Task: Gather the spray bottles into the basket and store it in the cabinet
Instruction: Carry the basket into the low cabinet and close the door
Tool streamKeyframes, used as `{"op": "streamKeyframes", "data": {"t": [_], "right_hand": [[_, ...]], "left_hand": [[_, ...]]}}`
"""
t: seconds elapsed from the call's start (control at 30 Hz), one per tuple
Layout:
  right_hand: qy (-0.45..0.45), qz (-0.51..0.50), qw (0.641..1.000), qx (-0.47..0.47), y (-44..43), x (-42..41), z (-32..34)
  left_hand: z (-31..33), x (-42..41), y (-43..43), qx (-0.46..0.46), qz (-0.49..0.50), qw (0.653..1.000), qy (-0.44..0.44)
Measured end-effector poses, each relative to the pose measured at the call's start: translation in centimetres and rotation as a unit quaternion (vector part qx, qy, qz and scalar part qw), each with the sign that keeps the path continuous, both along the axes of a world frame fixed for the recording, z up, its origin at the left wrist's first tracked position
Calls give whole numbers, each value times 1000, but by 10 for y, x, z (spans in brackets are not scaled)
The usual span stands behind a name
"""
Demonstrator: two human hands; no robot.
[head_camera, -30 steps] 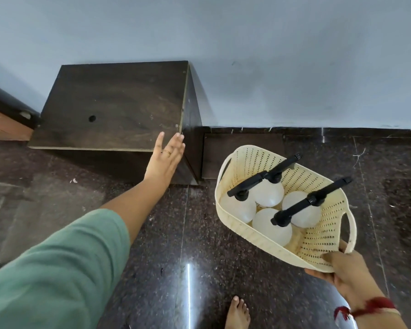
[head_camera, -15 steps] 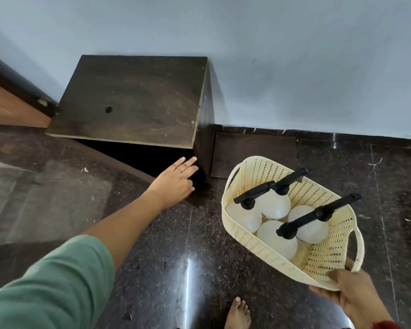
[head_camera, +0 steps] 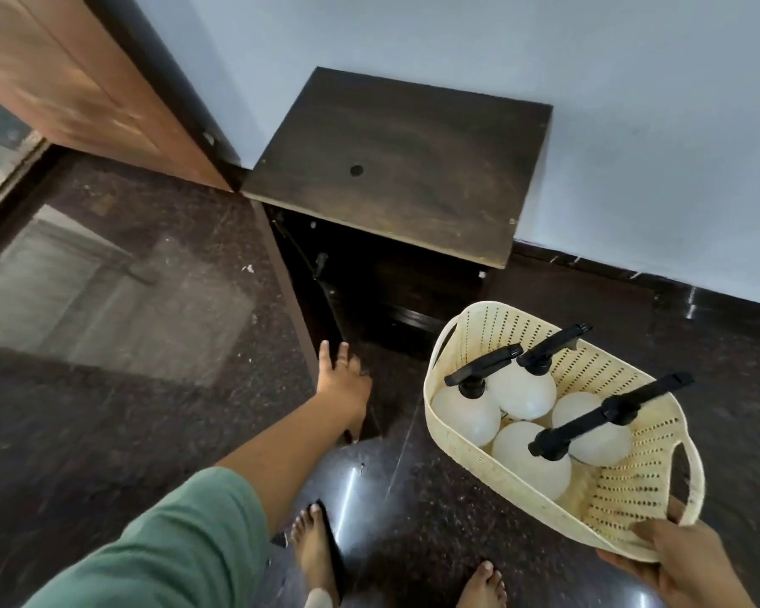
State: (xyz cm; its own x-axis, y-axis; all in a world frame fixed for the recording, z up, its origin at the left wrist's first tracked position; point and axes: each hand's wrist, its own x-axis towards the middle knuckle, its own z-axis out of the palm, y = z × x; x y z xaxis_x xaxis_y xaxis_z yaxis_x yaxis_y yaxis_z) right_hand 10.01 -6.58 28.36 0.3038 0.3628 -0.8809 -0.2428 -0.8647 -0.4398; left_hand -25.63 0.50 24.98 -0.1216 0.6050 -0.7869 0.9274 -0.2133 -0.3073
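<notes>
Four spray bottles (head_camera: 518,392) are kept inside the cream basket (head_camera: 466,436), which is gripped at its near rim by the right hand (head_camera: 672,563) above the dark floor (head_camera: 128,388). The cabinet door (head_camera: 308,326) is held by the left hand (head_camera: 343,379) with fingers stretched, and the dark cabinet (head_camera: 396,168) is seen open.

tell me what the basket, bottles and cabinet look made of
Basket: cream plastic, matte, judging by its moulded perforated walls. Bottles: translucent white plastic, likely, with black plastic spray heads. Cabinet: dark wood or wood-look laminate; grain shows and a pale core edge suggests board.
</notes>
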Motion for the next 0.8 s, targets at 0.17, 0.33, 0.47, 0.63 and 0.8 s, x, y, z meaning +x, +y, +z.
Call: {"op": "streamKeyframes", "data": {"t": [0.17,0.33,0.47,0.63,0.8], "right_hand": [[8,-2,1000,-8,-11,-69,7],[15,5,1000,-21,-21,-141,9],[16,2,1000,-26,-22,-192,5],[17,13,999,-27,-12,-241,-8],[18,23,999,-22,8,-274,-27]], "left_hand": [[3,-65,-25,-41,-42,996,72],[7,-134,-38,8,-114,992,57],[1,-182,-45,45,-130,989,53],[-5,-244,-47,96,-102,990,28],[-12,-309,-48,151,-145,977,31]]}}
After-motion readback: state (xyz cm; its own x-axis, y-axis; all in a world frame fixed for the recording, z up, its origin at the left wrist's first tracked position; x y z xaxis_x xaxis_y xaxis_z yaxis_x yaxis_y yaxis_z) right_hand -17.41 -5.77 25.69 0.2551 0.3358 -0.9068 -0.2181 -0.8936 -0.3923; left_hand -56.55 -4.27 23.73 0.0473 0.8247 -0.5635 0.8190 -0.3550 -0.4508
